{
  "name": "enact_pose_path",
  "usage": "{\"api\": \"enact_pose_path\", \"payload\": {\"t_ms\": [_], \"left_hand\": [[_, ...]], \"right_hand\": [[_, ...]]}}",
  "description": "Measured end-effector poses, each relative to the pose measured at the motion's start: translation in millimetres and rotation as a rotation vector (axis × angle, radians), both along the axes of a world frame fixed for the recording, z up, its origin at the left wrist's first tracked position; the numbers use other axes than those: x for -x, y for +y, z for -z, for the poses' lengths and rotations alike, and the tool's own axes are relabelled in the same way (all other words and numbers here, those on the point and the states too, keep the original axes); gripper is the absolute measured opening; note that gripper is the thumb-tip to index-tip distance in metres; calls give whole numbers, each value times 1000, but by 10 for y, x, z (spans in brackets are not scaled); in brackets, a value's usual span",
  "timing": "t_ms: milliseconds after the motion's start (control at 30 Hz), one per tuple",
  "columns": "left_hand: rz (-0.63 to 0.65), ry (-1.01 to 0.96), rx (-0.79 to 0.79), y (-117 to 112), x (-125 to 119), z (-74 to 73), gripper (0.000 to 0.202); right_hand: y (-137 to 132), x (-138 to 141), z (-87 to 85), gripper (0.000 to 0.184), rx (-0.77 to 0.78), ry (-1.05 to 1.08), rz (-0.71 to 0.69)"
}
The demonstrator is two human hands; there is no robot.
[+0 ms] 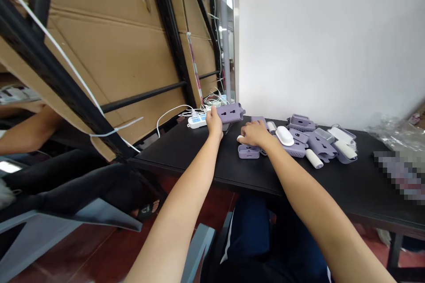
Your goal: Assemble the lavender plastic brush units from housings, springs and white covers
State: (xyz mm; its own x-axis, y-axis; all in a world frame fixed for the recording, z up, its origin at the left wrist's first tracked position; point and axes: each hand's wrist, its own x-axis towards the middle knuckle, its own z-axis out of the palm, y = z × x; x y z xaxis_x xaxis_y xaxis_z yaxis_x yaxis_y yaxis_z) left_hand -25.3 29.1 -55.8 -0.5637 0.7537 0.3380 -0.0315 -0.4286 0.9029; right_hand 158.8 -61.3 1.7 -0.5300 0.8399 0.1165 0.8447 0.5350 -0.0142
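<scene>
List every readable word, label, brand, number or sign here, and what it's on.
No text is readable.
Purple casing in the left hand: dark cutouts, no lettering visible.
Power strip: too small to read.
Pixelated patch at right: blurred, unreadable.
Dark sandal, lower left: pale mark, too small.

Left forearm (187, 199) is bared and extended toward 1 o'clock; left hand (214, 123) is closed in a grip, thumb uppermost. Right forearm (308, 190), also bared, is angled between 10 and 11 o'clock. Right hand (255, 134), placed near 4 o'clock of the left, is turned palm down, fingers bent, fingertips partly hidden.
</scene>
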Motion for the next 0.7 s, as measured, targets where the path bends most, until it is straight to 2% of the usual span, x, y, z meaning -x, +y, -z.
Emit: {"api": "enact_pose_path", "payload": {"t_ms": [100, 200, 300, 367, 433, 533, 633, 700], "left_hand": [[-70, -82, 36, -90, -8, -38, 52], [-75, -183, 75, -165, -27, -129, 55], [-43, -315, 98, -207, -92, -299, 53], [-4, -402, 107, -213, -208, -442, 48], [54, -476, 100, -210, -413, -579, 45], [172, -544, 41, -233, -869, -704, 45], [288, -566, -7, -335, -1336, -688, 43], [379, -588, -84, -430, -1528, -620, 39]], "right_hand": [[-9, -37, 36, 27, -12, 99, -41], [-14, -113, 34, 26, -22, 318, -82], [-21, -212, 18, 29, -28, 625, -90], [-27, -289, 4, 33, -52, 757, -69], [-42, -381, -13, 39, -88, 827, -2], [-99, -539, -34, 43, -96, 906, 124], [-164, -670, -33, 51, -148, 1006, 161], [-170, -726, -31, 50, -208, 1059, 201]]}}
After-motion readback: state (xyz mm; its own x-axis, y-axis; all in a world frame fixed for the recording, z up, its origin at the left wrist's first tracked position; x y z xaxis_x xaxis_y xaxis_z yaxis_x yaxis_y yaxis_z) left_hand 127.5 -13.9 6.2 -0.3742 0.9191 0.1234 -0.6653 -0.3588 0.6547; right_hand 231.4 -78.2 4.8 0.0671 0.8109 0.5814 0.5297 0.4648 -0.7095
